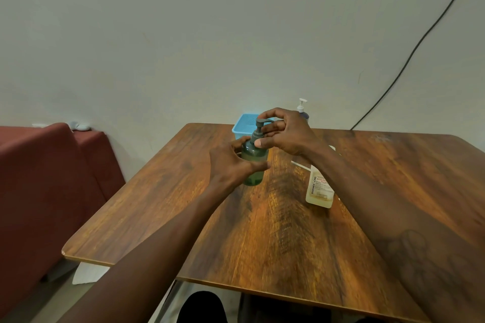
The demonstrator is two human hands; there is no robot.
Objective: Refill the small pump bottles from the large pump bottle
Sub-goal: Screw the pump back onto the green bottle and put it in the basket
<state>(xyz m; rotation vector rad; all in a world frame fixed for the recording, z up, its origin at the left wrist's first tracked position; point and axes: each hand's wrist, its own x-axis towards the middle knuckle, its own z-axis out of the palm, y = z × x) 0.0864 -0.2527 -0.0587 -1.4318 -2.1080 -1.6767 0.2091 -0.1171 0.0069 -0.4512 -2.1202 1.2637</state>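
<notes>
A small green pump bottle with a grey pump head stands upright on the wooden table. My left hand wraps around its body from the left. My right hand pinches the grey pump collar and neck at the top. A larger pale yellow bottle with a printed label stands to the right, its upper part hidden behind my right forearm. Another bottle with a white pump stands at the far edge, mostly hidden by my right hand.
A light blue perforated basket sits at the table's far edge behind the green bottle. A red sofa stands to the left. A black cable runs down the wall at right. White paper lies on the floor.
</notes>
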